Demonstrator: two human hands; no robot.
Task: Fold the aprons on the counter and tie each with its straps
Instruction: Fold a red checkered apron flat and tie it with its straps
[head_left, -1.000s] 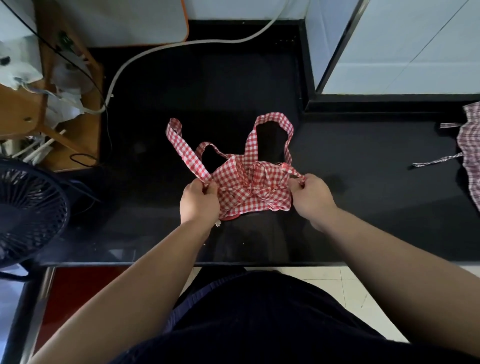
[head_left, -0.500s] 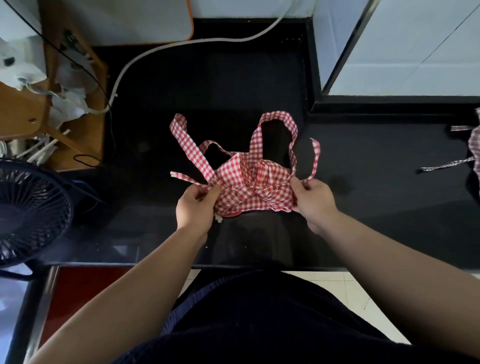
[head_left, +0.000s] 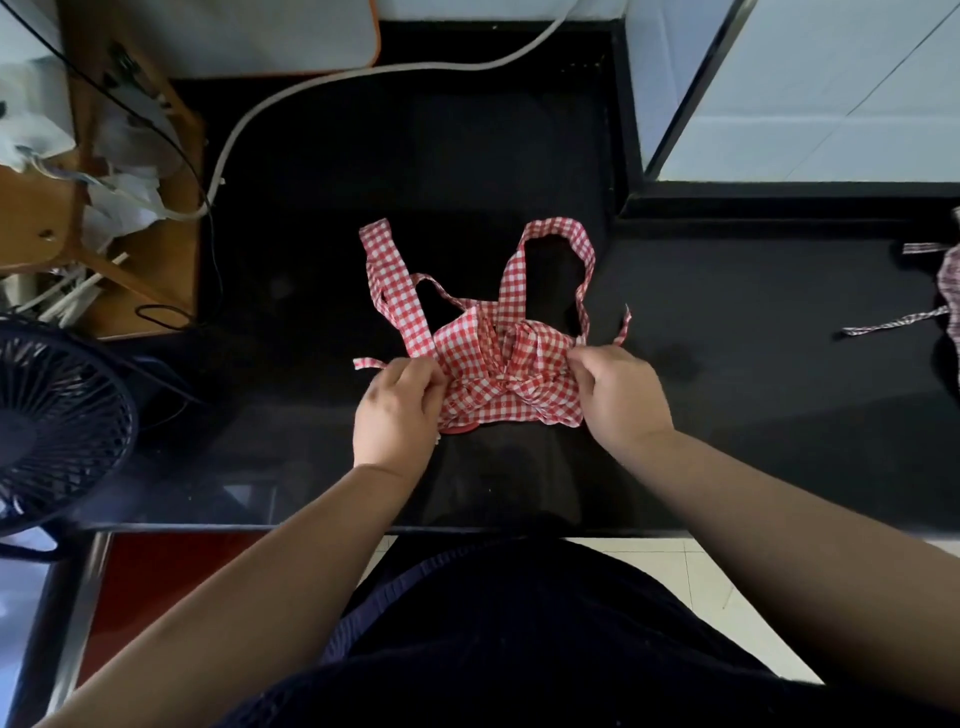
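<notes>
Apron (head_left: 511, 374), red-checked and folded into a bundle, lies near the front edge of the table (head_left: 753, 415), long axis left to right. Both forearms reach forward: the left hand (head_left: 397, 410) pinches a strap (head_left: 400, 306) at its left side, and the right hand (head_left: 621, 400) pinches one at its right corner. Strap loops (head_left: 514, 280) point away.

Pinched in the fingers (head_left: 411, 372), the red-and-white checked apron (head_left: 511, 374) is thin woven cloth, matt and creased. The black bench (head_left: 753, 405) under the fingers looks like polished stone, smooth and glossy with faint reflections. Well left of the fingers, the fan grille (head_left: 57, 415) looks like black plastic and the rack (head_left: 31, 208) like bare wood.
</notes>
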